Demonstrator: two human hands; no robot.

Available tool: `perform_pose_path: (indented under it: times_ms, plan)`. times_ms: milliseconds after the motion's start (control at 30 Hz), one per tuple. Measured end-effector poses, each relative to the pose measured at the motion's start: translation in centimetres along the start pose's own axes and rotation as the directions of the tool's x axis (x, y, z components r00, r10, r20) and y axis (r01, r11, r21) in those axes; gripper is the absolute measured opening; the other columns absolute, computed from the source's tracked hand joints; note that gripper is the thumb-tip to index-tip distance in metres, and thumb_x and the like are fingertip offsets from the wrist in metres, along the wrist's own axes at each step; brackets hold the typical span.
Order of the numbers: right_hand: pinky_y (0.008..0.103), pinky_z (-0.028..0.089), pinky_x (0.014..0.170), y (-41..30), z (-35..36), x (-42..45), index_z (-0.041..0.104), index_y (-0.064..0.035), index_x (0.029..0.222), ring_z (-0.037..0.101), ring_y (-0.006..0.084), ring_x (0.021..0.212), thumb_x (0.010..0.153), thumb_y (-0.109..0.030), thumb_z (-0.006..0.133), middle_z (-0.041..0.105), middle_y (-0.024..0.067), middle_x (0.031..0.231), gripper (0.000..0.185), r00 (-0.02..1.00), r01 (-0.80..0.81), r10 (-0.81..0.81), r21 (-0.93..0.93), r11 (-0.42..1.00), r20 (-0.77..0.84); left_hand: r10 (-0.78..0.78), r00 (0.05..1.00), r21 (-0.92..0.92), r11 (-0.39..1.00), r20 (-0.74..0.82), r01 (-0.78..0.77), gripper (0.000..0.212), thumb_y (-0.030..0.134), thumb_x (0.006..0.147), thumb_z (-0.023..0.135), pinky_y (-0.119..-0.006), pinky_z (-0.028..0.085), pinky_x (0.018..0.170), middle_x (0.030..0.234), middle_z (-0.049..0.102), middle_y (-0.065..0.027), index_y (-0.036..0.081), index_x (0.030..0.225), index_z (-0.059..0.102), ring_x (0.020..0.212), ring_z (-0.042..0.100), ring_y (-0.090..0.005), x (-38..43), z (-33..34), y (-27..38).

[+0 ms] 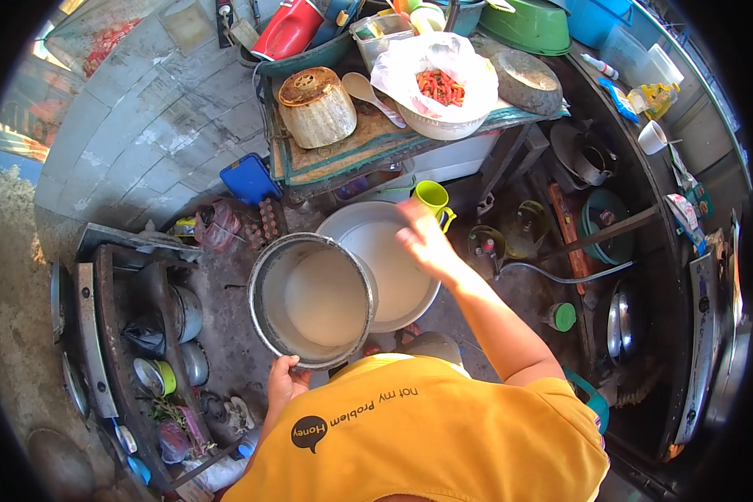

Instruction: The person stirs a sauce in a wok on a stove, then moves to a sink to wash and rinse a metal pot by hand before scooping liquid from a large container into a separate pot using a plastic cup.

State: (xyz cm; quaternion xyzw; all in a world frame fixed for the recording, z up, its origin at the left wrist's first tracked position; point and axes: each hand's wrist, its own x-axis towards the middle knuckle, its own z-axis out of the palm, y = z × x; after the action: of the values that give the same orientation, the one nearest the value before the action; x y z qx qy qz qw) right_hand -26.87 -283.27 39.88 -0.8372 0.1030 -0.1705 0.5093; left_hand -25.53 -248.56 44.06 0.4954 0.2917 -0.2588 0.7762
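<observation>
My left hand (284, 381) grips the near rim of a deep metal pot (267, 314), thumb over the edge. A cloudy, pale liquid (326, 298) fills its lower part. The pot leans over the left side of a wide metal basin (345, 216), hiding that portion. More pale, milky liquid (398, 282) lies in the basin. Above the basin's right side is my right hand (428, 245), blurred, fingers spread and nothing visible in them. Just beyond it stands a lime-green plastic mug (431, 196), partly covered by the hand.
On the low table (326, 169) ahead are a rusty-topped metal container (317, 113), a spoon (371, 97) and a bowl (442, 127) with red chili peppers (440, 86). A wooden shelf (106, 326) holds pots at left. A green-lidded jar (563, 317) sits at right, near a hose (565, 276).
</observation>
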Motion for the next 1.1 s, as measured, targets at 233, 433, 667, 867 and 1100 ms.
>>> perform_pose_path:
  times_ms: [233, 433, 667, 867, 1100]
  plan:
    - [0.0401, 0.014, 0.103, -7.0, 3.4, -0.5, 0.023, -0.0039, 0.131, 0.016, 0.0332, 0.126, 0.083, -0.049, 0.036, 0.018, 0.0196, 0.136, 0.067, 0.946, 0.123, -0.169, 0.177, 0.976, 0.275, -0.016, 0.991, 0.069, 0.998, 0.132, 0.006, 0.029, 0.001, 0.069, 0.05, -0.029, 0.054, 0.063, 0.089, 0.053, -0.0045, 0.007, 0.097, 0.048, 0.075, 0.056, -0.0153, -0.7, -0.1, 1.1]
    - [0.0414, 0.014, 0.102, -8.5, 4.2, -4.0, 0.027, -0.0014, 0.129, 0.019, 0.0335, 0.125, 0.084, -0.046, 0.037, 0.024, 0.0203, 0.134, 0.064, 0.958, 0.221, -0.234, 0.091, 0.971, 0.164, -0.055, 0.973, 0.181, 0.983, 0.222, 0.015, 0.028, 0.001, 0.069, 0.049, -0.029, 0.054, 0.063, 0.089, 0.053, -0.0043, 0.007, 0.097, 0.048, 0.076, 0.056, -0.0162, -1.4, -1.0, 2.4]
    - [0.0454, 0.02, 0.1, -12.4, 2.4, -10.3, 0.038, -0.0084, 0.125, 0.02, 0.0385, 0.123, 0.081, -0.047, 0.045, 0.024, 0.0201, 0.133, 0.059, 0.962, 0.262, -0.272, -0.398, 0.879, 0.031, -0.169, 0.924, 0.324, 0.945, 0.343, 0.052, 0.027, 0.001, 0.069, 0.049, -0.032, 0.054, 0.065, 0.091, 0.052, -0.0044, 0.007, 0.096, 0.048, 0.077, 0.056, -0.0167, -1.2, -2.1, 3.1]
    - [0.0489, 0.015, 0.101, -17.3, 1.2, -17.5, 0.051, -0.0129, 0.115, 0.013, 0.0306, 0.129, 0.075, -0.052, 0.049, 0.02, 0.0104, 0.138, 0.056, 0.953, 0.303, -0.23, -0.658, 0.689, 0.198, -0.284, 0.866, 0.416, 0.904, 0.412, 0.099, 0.027, 0.002, 0.069, 0.049, -0.036, 0.053, 0.067, 0.091, 0.052, -0.007, 0.006, 0.095, 0.046, 0.078, 0.056, -0.0201, -0.4, -2.0, 1.7]
    - [0.0481, 0.012, 0.103, -18.8, -1.4, -25.8, 0.055, -0.0146, 0.109, 0.008, 0.0251, 0.13, 0.073, -0.049, 0.054, 0.016, 0.0052, 0.14, 0.05, 0.971, 0.229, -0.075, -0.787, 0.573, 0.228, -0.388, 0.79, 0.526, 0.844, 0.475, 0.098, 0.026, 0.0, 0.069, 0.048, -0.037, 0.053, 0.067, 0.09, 0.052, -0.0074, 0.006, 0.094, 0.045, 0.078, 0.056, -0.0203, -1.6, 1.1, -1.4]
